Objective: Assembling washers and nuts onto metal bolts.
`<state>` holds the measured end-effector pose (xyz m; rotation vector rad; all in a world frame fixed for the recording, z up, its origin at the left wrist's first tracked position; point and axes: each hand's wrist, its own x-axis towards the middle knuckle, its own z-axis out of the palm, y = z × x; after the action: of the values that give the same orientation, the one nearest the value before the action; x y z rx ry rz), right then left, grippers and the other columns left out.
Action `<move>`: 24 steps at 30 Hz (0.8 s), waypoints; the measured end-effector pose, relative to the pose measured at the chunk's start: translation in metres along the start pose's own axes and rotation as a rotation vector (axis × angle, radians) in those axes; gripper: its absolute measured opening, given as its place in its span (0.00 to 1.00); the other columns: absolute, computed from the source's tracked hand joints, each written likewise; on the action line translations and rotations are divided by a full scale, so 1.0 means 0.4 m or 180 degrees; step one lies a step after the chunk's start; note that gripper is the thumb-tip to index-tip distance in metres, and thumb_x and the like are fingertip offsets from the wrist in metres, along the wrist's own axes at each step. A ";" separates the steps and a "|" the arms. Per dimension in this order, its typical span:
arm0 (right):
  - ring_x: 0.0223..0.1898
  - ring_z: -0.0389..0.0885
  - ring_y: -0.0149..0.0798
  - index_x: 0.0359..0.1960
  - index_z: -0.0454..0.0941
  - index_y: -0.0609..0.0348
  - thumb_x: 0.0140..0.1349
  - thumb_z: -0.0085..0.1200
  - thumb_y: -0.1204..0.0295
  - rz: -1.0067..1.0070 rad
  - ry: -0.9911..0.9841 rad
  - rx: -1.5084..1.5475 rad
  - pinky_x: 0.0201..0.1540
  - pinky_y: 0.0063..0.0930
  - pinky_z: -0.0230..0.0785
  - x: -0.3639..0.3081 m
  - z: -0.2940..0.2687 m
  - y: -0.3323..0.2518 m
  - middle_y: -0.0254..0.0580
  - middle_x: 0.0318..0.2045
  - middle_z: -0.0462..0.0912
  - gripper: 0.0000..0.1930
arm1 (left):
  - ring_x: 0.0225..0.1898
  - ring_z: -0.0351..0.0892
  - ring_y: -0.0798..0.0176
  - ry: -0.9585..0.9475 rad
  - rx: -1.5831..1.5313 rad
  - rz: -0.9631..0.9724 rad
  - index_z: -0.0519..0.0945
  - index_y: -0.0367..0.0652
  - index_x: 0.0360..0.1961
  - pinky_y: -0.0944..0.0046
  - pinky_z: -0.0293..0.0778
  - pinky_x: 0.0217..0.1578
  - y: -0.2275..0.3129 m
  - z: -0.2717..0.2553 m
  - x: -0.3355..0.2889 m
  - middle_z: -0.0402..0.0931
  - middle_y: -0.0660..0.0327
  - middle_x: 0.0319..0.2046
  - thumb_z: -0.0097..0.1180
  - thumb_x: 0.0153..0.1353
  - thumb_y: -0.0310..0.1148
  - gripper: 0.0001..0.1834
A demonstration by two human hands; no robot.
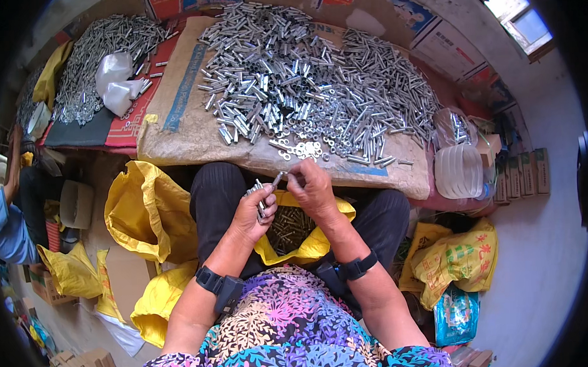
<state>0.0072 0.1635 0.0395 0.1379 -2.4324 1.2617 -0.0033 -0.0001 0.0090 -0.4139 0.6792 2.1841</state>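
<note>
- Head view, looking down over a flowered top (293,332) and two forearms with dark wristbands.
- Left hand (253,214): curled nearly shut round a small bundle of short metal tubes (261,196), ends poking up past the fingers toward the bench edge.
- Right hand (313,189): pinched shut, thumb and fingertips on one end of a single metal piece (278,178); whether sleeve or bolt, cannot tell.
- Key relation: single piece between the two hands, above the lap, just short of the near edge of the bench; long axis slanting from the right fingertips down-left toward the left thumb.
- Far end of that piece close beside the top of the bundle; touching or just apart, cannot tell.
- Right hand nearer the bench edge, left hand lower and nearer the body; both near each other.
- Yellow bag (309,244) open on the lap directly under the hands, dark metal parts showing inside.
- Scatter of small washers (306,149) on the bench cloth near its front edge, just beyond the right hand.
- Big heap of silver tubes (303,79) across the middle and far side of the bench (189,138); second heap (102,57) toward the far left corner, with white plastic bags (115,83) lying on it.
- Stack of clear plastic tubs (459,171) at the right end of the bench.
- More yellow sacks (136,211) on the floor at the left, a printed yellow sack (462,258) at the right.
- Another person's blue sleeve (4,229) at the far left, well apart from both hands.
</note>
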 end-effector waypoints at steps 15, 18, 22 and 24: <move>0.25 0.77 0.36 0.36 0.76 0.60 0.50 0.56 0.82 0.0369 0.0413 0.0634 0.28 0.25 0.68 -0.011 0.037 -0.015 0.41 0.26 0.77 0.10 | 0.15 0.61 0.76 -0.0197 0.0021 -0.0054 0.70 0.47 0.35 0.77 0.53 0.10 0.000 -0.011 0.012 0.63 0.71 0.18 0.49 0.63 0.35 0.05; 0.25 0.77 0.35 0.36 0.78 0.59 0.51 0.56 0.82 0.0317 0.0338 0.0486 0.28 0.24 0.68 -0.010 0.031 -0.016 0.41 0.27 0.77 0.11 | 0.15 0.61 0.76 -0.0203 0.0006 -0.0048 0.71 0.47 0.36 0.78 0.53 0.10 0.001 -0.012 0.013 0.63 0.71 0.18 0.49 0.63 0.35 0.05; 0.26 0.77 0.36 0.34 0.79 0.59 0.51 0.55 0.83 0.0267 0.0275 0.0368 0.28 0.25 0.68 -0.010 0.024 -0.020 0.40 0.27 0.76 0.09 | 0.15 0.61 0.76 -0.0237 -0.0025 -0.0073 0.71 0.48 0.36 0.77 0.53 0.10 -0.001 -0.016 0.017 0.63 0.71 0.18 0.49 0.63 0.35 0.05; 0.26 0.76 0.37 0.34 0.79 0.59 0.50 0.55 0.84 0.0081 0.0321 0.0298 0.29 0.26 0.68 -0.009 0.023 -0.017 0.40 0.27 0.76 0.10 | 0.14 0.61 0.76 -0.0226 0.0015 -0.0069 0.71 0.47 0.35 0.77 0.53 0.10 0.000 -0.012 0.014 0.63 0.71 0.18 0.50 0.62 0.35 0.04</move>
<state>0.0097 0.1517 0.0387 0.0678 -2.2979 1.3607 -0.0066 0.0005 0.0025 -0.3383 0.6381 2.1657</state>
